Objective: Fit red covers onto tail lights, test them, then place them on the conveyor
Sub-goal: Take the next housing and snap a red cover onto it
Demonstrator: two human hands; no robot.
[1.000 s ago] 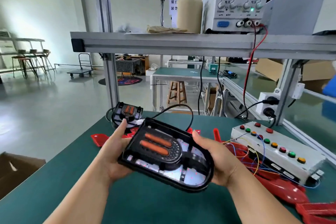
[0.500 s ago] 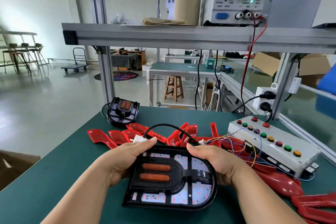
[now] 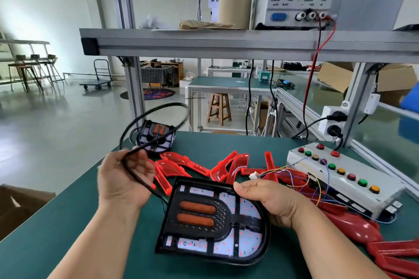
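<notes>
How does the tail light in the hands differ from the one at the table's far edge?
Right hand holds the near tail light, left hand its cable; the far tail light lies untouched. Orange strips run sideways on the near one, away on the far one. Both are black, uncovered.

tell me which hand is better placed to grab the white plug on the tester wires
Probably the right hand: the white plug lies just beyond its thumb, though it holds the tail light. The left hand is farther and grips the black cable.
</notes>
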